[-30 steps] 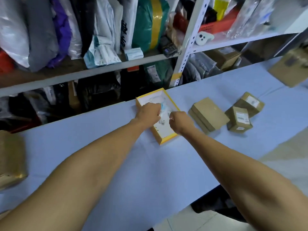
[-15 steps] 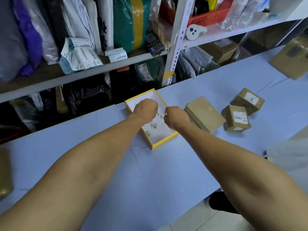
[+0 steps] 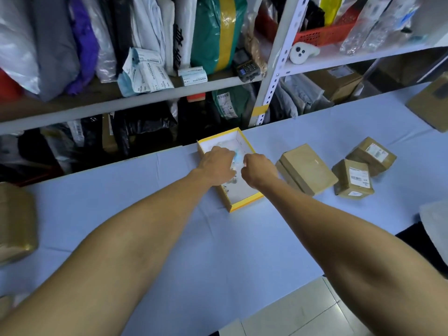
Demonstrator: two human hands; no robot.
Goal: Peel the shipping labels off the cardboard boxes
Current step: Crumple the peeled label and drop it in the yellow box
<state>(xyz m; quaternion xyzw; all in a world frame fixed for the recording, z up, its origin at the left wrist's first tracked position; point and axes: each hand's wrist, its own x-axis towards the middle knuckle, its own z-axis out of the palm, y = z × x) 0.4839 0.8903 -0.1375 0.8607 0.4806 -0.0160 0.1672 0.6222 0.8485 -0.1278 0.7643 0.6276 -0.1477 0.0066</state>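
Head view: left hand (image 3: 216, 163) and right hand (image 3: 259, 171), fingers curled, pinching peeled label (image 3: 238, 158) over yellow tray (image 3: 244, 204), probably to discard it.

I am seeing a pale blue bench (image 3: 169, 238). The open box (image 3: 244, 202) is showing yellow walls, white inside. The flat boxes (image 3: 306, 169) are reading plain brown; the two small boxes (image 3: 352, 179) are carrying white labels with black print. On the shelf, a green parcel (image 3: 218, 32) is wearing a yellow stripe, beside a red basket (image 3: 324, 33).
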